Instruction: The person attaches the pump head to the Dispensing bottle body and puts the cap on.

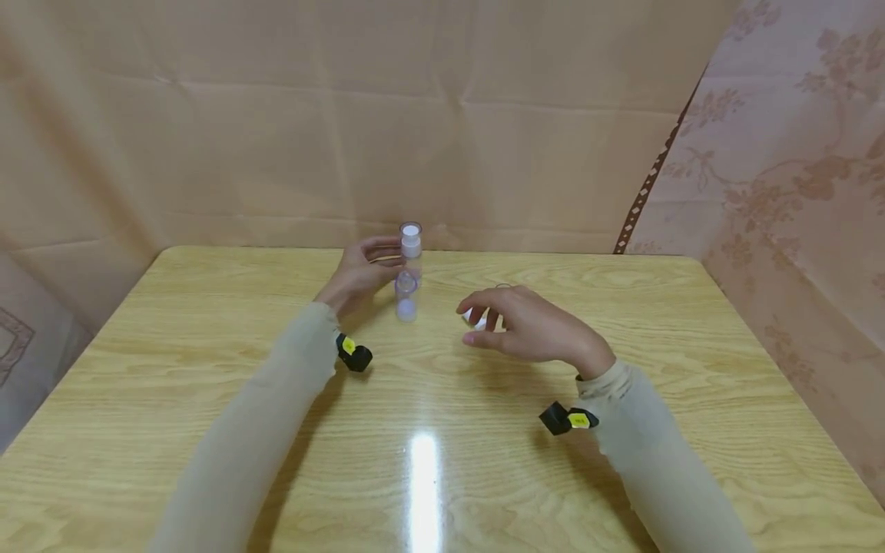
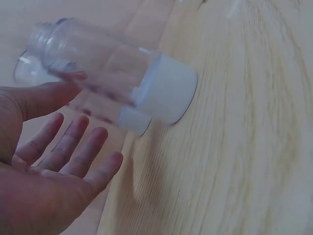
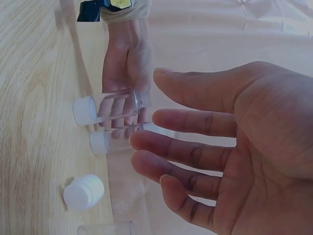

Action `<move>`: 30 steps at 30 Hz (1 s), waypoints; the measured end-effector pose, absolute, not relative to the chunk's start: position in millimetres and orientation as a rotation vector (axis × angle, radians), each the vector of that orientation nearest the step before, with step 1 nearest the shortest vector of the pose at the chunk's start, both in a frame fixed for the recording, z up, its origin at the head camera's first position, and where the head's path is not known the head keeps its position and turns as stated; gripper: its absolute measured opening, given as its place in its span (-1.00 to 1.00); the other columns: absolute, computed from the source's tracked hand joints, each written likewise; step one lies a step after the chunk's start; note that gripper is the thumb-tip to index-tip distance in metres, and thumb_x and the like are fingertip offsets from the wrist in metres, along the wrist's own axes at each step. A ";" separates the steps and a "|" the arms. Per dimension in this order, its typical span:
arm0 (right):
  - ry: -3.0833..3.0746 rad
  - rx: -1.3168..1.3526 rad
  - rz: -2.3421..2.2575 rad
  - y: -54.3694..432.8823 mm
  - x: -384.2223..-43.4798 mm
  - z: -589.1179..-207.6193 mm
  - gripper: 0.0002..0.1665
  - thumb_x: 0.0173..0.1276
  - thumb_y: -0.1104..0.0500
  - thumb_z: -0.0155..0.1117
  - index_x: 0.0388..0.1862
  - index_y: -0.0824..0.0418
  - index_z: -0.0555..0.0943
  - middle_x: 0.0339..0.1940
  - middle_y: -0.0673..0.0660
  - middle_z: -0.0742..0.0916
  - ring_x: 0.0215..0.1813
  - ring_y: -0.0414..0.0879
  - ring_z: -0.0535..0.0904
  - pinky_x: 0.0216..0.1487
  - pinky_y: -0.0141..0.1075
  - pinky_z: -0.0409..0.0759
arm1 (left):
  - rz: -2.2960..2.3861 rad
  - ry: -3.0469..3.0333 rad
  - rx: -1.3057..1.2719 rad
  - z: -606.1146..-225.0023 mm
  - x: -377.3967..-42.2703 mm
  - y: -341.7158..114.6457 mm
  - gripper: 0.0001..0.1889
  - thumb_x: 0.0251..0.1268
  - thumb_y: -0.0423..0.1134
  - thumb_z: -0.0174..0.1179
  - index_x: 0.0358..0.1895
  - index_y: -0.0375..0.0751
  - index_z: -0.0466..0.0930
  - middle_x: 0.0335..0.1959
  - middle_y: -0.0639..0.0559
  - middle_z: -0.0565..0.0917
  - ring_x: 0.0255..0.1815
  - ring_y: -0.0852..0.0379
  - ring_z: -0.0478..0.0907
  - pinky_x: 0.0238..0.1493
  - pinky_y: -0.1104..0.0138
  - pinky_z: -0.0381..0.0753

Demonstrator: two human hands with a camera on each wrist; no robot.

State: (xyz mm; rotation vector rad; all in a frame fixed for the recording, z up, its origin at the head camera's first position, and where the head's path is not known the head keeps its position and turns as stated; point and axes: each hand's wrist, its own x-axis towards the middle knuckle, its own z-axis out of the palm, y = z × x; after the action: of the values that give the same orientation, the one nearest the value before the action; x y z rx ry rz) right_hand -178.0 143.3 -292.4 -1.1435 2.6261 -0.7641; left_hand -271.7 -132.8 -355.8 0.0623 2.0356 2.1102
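Two clear bottles with white bases stand upright, one close behind the other. The nearer bottle (image 1: 406, 298) has no top, and its threaded neck shows in the left wrist view. White pump parts under a clear cap top the farther bottle (image 1: 411, 250). My left hand (image 1: 365, 270) is beside the pair, its fingers spread and loosely extended; the thumb (image 2: 54, 93) overlaps the nearer bottle in the left wrist view. Off to the right, my right hand (image 1: 535, 326) hovers with relaxed fingers and nothing in them. Below it lies a white pump top (image 3: 84, 192), partly hidden in the head view.
A clear cylindrical cap (image 3: 106, 229) sits near the pump top, cut off by the right wrist view's lower edge. The wood-grain table (image 1: 484, 476) ends at a beige cloth (image 1: 311, 138) behind, with a patterned cloth (image 1: 795, 192) on the right.
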 end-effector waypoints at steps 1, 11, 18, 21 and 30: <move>2.629 -1.146 -0.763 143.1 -178.1 -292.1 -0.58 0.43 0.10 0.38 0.19 0.25 0.63 -0.09 0.10 0.76 -0.12 -0.10 0.68 -0.13 -0.15 0.63 | 2.123 2.029 0.070 -355.2 -270.3 -135.8 -0.37 0.28 -0.70 0.17 0.43 -0.39 0.33 0.39 -0.30 0.43 0.37 -0.20 0.44 0.27 0.27 0.54; 2.642 -1.103 -0.755 140.5 -178.2 -289.6 -0.58 0.43 0.10 0.38 0.20 0.22 0.63 -0.09 0.08 0.75 -0.13 -0.13 0.66 -0.12 -0.18 0.61 | 2.050 2.188 0.061 -345.3 -251.3 -152.0 -0.39 0.26 -0.69 0.17 0.40 -0.43 0.34 0.35 -0.35 0.43 0.38 -0.25 0.42 0.17 0.30 0.60; 2.674 -1.072 -0.753 142.2 -179.6 -291.6 -0.59 0.44 0.09 0.37 0.18 0.24 0.64 -0.12 0.05 0.75 -0.14 -0.09 0.65 -0.14 -0.19 0.61 | 1.890 2.300 0.171 -340.4 -234.4 -146.8 -0.40 0.17 -0.66 0.26 0.33 -0.48 0.39 0.27 -0.37 0.47 0.32 -0.28 0.46 0.18 0.19 0.61; 2.700 -1.053 -0.750 143.9 -181.0 -293.3 -0.59 0.43 0.09 0.38 0.16 0.26 0.64 -0.16 0.03 0.74 -0.18 -0.09 0.65 -0.18 -0.20 0.61 | 1.845 2.310 0.198 -341.3 -226.9 -141.3 -0.38 0.16 -0.59 0.35 0.33 -0.45 0.40 0.26 -0.32 0.49 0.29 -0.26 0.47 0.22 0.10 0.58; 2.738 -1.048 -0.755 145.4 -185.1 -297.1 -0.60 0.42 0.08 0.39 0.12 0.28 0.65 -0.22 0.01 0.74 -0.23 -0.11 0.65 -0.23 -0.21 0.62 | 1.887 2.307 0.181 -350.7 -213.8 -127.0 -0.37 0.16 -0.47 0.44 0.33 -0.41 0.43 0.28 -0.26 0.52 0.30 -0.19 0.48 0.25 0.10 0.56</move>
State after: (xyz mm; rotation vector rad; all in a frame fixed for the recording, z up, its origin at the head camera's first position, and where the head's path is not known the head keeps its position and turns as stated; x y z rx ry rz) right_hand -185.1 145.4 -297.1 -1.0480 2.7376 -0.7554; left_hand -213.8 -127.0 -350.7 0.1810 2.3068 1.8870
